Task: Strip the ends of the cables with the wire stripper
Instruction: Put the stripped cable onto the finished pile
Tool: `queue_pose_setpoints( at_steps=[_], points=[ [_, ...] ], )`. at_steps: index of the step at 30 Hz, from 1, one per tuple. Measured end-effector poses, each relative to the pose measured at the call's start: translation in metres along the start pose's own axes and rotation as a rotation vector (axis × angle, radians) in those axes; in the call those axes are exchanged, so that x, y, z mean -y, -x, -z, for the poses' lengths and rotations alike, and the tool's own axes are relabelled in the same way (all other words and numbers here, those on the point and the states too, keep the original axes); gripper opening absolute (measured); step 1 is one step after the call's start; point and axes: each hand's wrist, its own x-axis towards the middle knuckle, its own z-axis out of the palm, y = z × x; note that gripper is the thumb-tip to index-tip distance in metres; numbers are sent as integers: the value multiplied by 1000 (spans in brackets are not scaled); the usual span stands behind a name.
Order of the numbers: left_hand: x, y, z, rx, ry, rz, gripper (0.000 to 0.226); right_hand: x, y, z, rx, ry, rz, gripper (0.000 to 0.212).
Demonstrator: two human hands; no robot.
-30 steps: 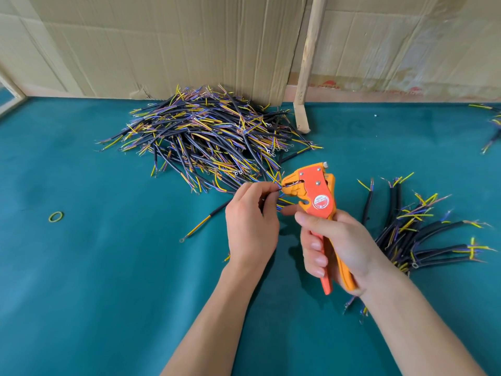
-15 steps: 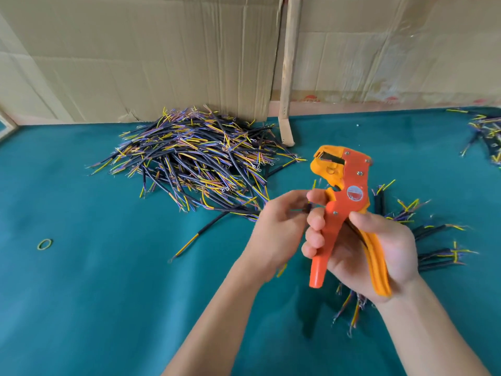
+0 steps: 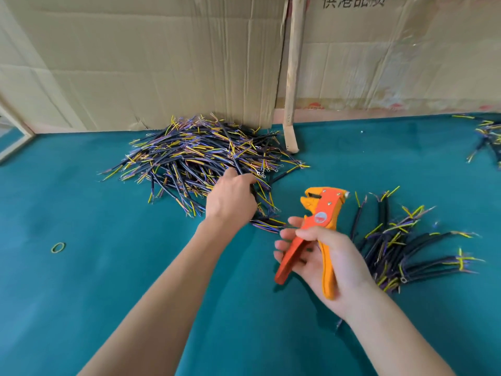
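Note:
A big heap of black cables with yellow, blue and purple wire ends lies at the back of the teal table. My left hand reaches into the heap's near edge, its fingers curled down around a black cable there. My right hand holds the orange wire stripper above the table by its two spread handles, with the jaws pointing up and left and nothing in them. A smaller heap of cables lies just right of that hand.
Cardboard sheets and a wooden stick stand along the table's back edge. A yellow rubber band lies at the left. More cables lie at the far right edge.
My left hand has moved away from the stripper, up and left into the big heap. My right hand has lowered the stripper a little.

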Motion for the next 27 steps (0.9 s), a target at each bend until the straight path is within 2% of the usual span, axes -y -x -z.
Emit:
queue_pose_setpoints(
  at_steps=[2, 5, 10, 13, 17, 20, 22, 25, 27],
  points=[
    [-3, -1, -1, 37, -83, -39, 42, -2, -2, -1, -112, -3, 12, 29],
    [-5, -2, -1, -8, -118, -50, 31, 8, -4, 6, -254, -73, 84, 18],
    [-6, 7, 9, -117, 22, -65, 30, 18, -3, 10, -302, -119, 160, 13],
    [-6, 21, 14, -212, 214, -62, 27, 18, -2, 9, -273, -94, 128, 15],
    [-20, 67, -3, -316, 483, -81, 24, 16, 0, 4, -140, -65, 62, 23],
    [-27, 94, -26, -380, 602, 4, 25, 14, 2, 0, -2, -5, 27, 47],
    [-21, 94, -34, -398, 649, 68, 24, 14, 2, 1, 59, 32, 17, 50],
    [-17, 90, -36, -340, 636, 57, 25, 15, 3, 4, 105, -11, 47, 45],
    [-18, 91, -35, -360, 588, 34, 23, 17, 1, 5, 102, -27, 75, 46]
  ],
)
